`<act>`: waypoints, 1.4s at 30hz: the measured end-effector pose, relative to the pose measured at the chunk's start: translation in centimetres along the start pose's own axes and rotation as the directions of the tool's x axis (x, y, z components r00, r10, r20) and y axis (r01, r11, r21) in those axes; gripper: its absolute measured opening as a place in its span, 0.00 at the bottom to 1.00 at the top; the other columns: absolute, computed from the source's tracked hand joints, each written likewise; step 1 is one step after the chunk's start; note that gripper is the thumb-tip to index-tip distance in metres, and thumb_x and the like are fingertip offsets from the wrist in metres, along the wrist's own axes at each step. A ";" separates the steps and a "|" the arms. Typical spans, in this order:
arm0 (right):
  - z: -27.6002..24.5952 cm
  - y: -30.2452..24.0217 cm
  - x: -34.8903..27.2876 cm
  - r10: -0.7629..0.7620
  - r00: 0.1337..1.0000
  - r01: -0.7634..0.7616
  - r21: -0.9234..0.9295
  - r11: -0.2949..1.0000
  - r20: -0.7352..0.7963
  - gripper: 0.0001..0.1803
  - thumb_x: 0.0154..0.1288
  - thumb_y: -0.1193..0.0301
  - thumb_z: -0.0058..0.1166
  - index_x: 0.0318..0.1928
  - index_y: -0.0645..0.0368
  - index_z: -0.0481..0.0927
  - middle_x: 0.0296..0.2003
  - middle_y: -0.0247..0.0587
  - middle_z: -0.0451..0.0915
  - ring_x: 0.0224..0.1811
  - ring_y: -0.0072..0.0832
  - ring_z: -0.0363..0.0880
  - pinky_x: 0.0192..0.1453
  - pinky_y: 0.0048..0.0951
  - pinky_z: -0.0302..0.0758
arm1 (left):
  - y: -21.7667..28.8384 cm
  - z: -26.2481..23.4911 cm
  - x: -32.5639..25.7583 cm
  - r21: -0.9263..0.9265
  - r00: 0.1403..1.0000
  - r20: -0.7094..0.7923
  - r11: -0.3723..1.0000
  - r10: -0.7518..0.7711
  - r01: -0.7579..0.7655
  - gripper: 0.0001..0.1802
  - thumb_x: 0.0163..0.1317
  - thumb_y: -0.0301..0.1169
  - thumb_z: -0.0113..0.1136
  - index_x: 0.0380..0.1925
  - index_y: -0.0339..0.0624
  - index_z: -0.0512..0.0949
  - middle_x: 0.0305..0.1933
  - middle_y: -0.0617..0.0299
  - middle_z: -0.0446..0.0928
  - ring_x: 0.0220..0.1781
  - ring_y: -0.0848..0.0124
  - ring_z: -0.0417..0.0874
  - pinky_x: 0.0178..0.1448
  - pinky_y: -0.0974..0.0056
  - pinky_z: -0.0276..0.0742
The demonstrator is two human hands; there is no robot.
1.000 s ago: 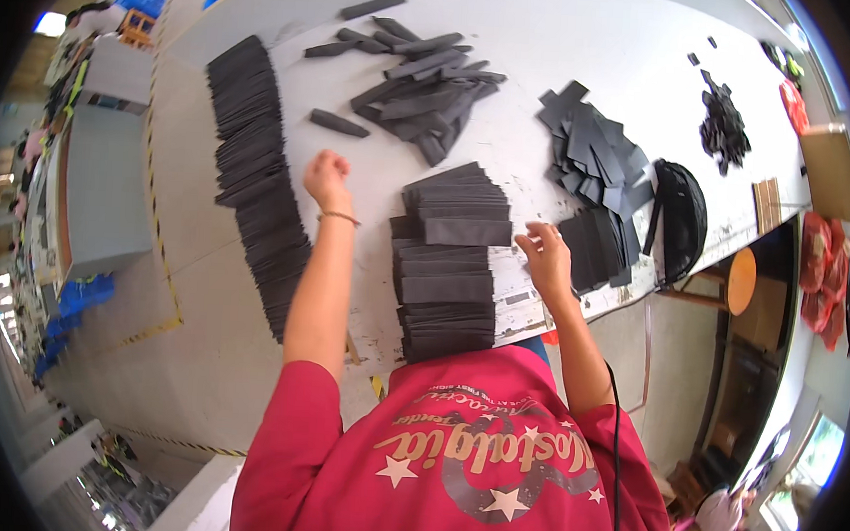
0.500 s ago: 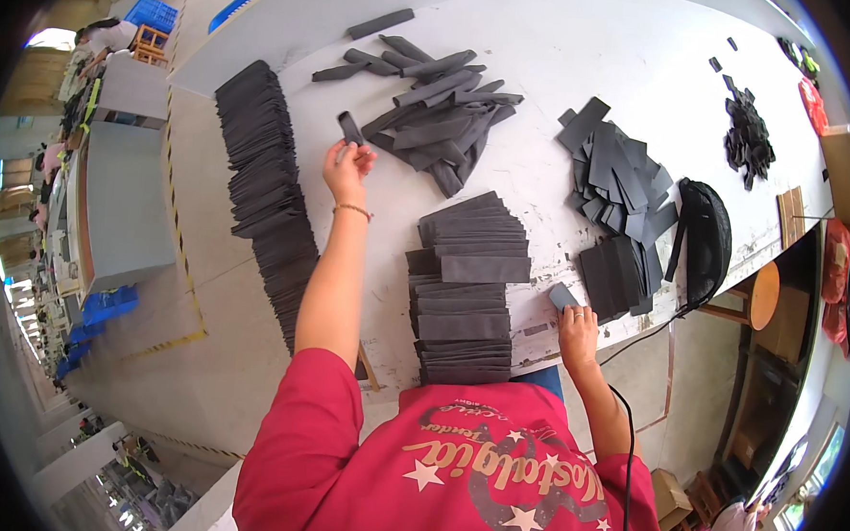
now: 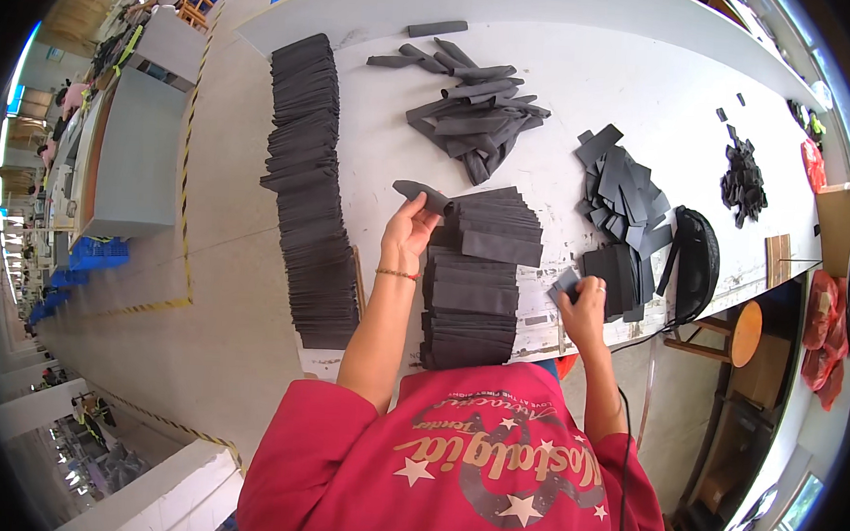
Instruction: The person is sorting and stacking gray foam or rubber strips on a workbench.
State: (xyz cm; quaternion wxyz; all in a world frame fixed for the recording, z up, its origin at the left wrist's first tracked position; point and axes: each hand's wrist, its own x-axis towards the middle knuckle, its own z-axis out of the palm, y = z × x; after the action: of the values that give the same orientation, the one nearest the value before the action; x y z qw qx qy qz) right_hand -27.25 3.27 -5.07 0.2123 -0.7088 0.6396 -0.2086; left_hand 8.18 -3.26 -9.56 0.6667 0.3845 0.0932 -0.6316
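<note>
Pinched in my left hand (image 3: pixel 407 236) is a dark grey tube-like fabric piece (image 3: pixel 421 192), raised by the upper left end of the middle stack of folded fabric pieces (image 3: pixel 481 297). My right hand (image 3: pixel 586 310) grips a small flat grey piece (image 3: pixel 565 284) near the table's front edge, right of that stack. Beside it lies a bundle of flat dark strips (image 3: pixel 612 275), with a loose heap of flat dark pieces (image 3: pixel 621 189) behind. A jumbled pile of rolled fabric tubes (image 3: pixel 481 115) lies beyond the middle stack.
A long row of dark folded pieces (image 3: pixel 304 182) runs along the table's left edge. A black waist bag (image 3: pixel 696 265) lies at the right, its strap toward the edge. Farther right are small black pieces (image 3: pixel 742 181), a cardboard box (image 3: pixel 839 218) and a wooden stool (image 3: pixel 746 333).
My left hand has come back from the tube pile toward the middle stack, carrying the fabric tube. My right hand still holds the grey piece, now turned more inward.
</note>
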 end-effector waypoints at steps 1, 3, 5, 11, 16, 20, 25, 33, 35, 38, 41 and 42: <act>-0.4 -1.8 0.6 -0.055 0.998 0.055 0.048 0.997 -0.003 0.18 0.52 0.75 0.64 0.37 0.63 0.66 0.35 0.52 0.70 0.41 0.51 0.69 0.44 0.48 0.67 | -0.4 0.8 -0.9 -0.028 0.999 0.009 0.999 -0.044 0.044 0.14 0.65 0.23 0.58 0.49 0.30 0.72 0.52 0.44 0.78 0.56 0.56 0.81 0.60 0.52 0.81; -1.4 -5.8 1.6 -0.204 0.979 0.197 0.163 0.967 0.027 0.18 0.50 0.74 0.66 0.36 0.62 0.69 0.38 0.51 0.71 0.42 0.50 0.69 0.46 0.46 0.68 | -0.9 1.9 -2.6 -0.027 0.997 0.055 0.998 -0.056 0.058 0.13 0.65 0.24 0.59 0.48 0.32 0.72 0.51 0.46 0.78 0.56 0.54 0.81 0.60 0.52 0.81; -2.6 -9.7 2.3 -0.275 0.957 0.244 0.256 0.935 0.092 0.18 0.49 0.72 0.69 0.35 0.61 0.71 0.40 0.50 0.73 0.45 0.49 0.70 0.49 0.43 0.69 | -1.2 2.6 -4.0 0.009 0.986 0.149 0.997 -0.078 0.078 0.12 0.64 0.24 0.60 0.47 0.35 0.73 0.50 0.47 0.79 0.55 0.52 0.81 0.60 0.51 0.82; -3.6 -13.6 3.1 -0.222 0.974 0.225 0.361 0.905 -0.051 0.28 0.44 0.71 0.72 0.51 0.58 0.81 0.40 0.42 0.77 0.43 0.36 0.76 0.49 0.37 0.70 | -1.7 5.0 -7.3 0.078 0.976 0.205 0.995 -0.073 0.058 0.13 0.67 0.24 0.54 0.50 0.36 0.70 0.55 0.44 0.76 0.59 0.47 0.78 0.62 0.45 0.79; -3.9 -13.9 3.5 -0.335 0.924 0.370 0.205 0.906 -0.187 0.19 0.45 0.71 0.72 0.41 0.58 0.86 0.35 0.36 0.77 0.41 0.32 0.74 0.49 0.32 0.65 | -2.1 6.3 -9.3 0.060 0.946 0.317 0.997 -0.073 0.057 0.12 0.70 0.22 0.45 0.52 0.36 0.67 0.59 0.40 0.73 0.59 0.44 0.77 0.63 0.47 0.78; -3.8 -13.8 3.6 -0.353 0.910 0.392 0.179 0.902 -0.216 0.17 0.45 0.69 0.71 0.40 0.56 0.86 0.35 0.34 0.77 0.41 0.33 0.74 0.47 0.35 0.64 | -2.5 6.7 -9.7 0.050 0.925 0.372 0.996 -0.082 0.069 0.12 0.70 0.21 0.44 0.52 0.37 0.67 0.59 0.39 0.72 0.60 0.42 0.76 0.64 0.47 0.77; -4.3 -14.1 3.8 -0.378 0.897 0.407 0.093 0.909 -0.230 0.15 0.46 0.71 0.71 0.38 0.57 0.86 0.32 0.33 0.76 0.38 0.32 0.73 0.44 0.34 0.64 | -2.8 7.4 -10.6 0.064 0.919 0.380 0.994 -0.106 0.089 0.14 0.69 0.20 0.44 0.53 0.37 0.67 0.60 0.39 0.72 0.60 0.42 0.76 0.63 0.47 0.77; -4.7 -14.2 4.0 -0.508 0.827 0.500 -0.098 0.860 -0.242 0.20 0.46 0.71 0.70 0.43 0.56 0.83 0.35 0.33 0.76 0.40 0.33 0.74 0.45 0.36 0.65 | -3.2 8.6 -12.4 0.150 0.896 0.425 0.986 -0.130 0.072 0.20 0.68 0.20 0.42 0.60 0.41 0.66 0.64 0.40 0.69 0.63 0.46 0.74 0.63 0.50 0.77; -4.6 -14.5 3.9 -0.527 0.814 0.511 -0.129 0.850 -0.244 0.22 0.46 0.70 0.70 0.45 0.56 0.82 0.37 0.33 0.75 0.40 0.34 0.74 0.45 0.37 0.65 | -3.4 9.3 -13.3 0.160 0.896 0.430 0.986 -0.111 0.045 0.21 0.69 0.21 0.43 0.62 0.42 0.63 0.63 0.38 0.69 0.61 0.47 0.76 0.62 0.49 0.77; -4.5 -14.8 3.9 -0.499 0.825 0.483 -0.129 0.866 -0.265 0.25 0.45 0.70 0.71 0.48 0.56 0.81 0.39 0.36 0.75 0.42 0.36 0.74 0.48 0.38 0.66 | -3.5 10.3 -14.7 0.117 0.884 0.466 0.993 -0.030 -0.028 0.23 0.70 0.24 0.47 0.64 0.42 0.61 0.60 0.38 0.71 0.59 0.50 0.78 0.62 0.51 0.76; -3.9 -16.3 3.4 -0.445 0.855 0.466 0.022 0.884 -0.266 0.29 0.45 0.70 0.71 0.51 0.57 0.77 0.42 0.42 0.75 0.44 0.41 0.74 0.51 0.42 0.67 | -4.6 9.9 -13.7 0.109 0.842 0.538 0.987 0.040 -0.116 0.21 0.70 0.30 0.52 0.61 0.40 0.66 0.57 0.42 0.76 0.60 0.53 0.78 0.63 0.52 0.75; -3.6 -16.9 3.4 -0.438 0.859 0.470 0.069 0.880 -0.265 0.31 0.46 0.71 0.71 0.53 0.58 0.75 0.42 0.44 0.74 0.45 0.43 0.74 0.51 0.43 0.67 | -4.9 10.0 -13.3 0.159 0.811 0.584 0.976 0.031 -0.152 0.20 0.69 0.33 0.55 0.58 0.39 0.70 0.55 0.44 0.78 0.60 0.54 0.78 0.63 0.52 0.74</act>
State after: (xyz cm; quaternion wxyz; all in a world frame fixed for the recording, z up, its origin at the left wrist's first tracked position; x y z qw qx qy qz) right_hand -15.15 1.36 7.56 0.1238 -0.7934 0.4602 -0.3788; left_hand -2.33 1.14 3.48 0.6515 0.2432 -0.1954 -0.6915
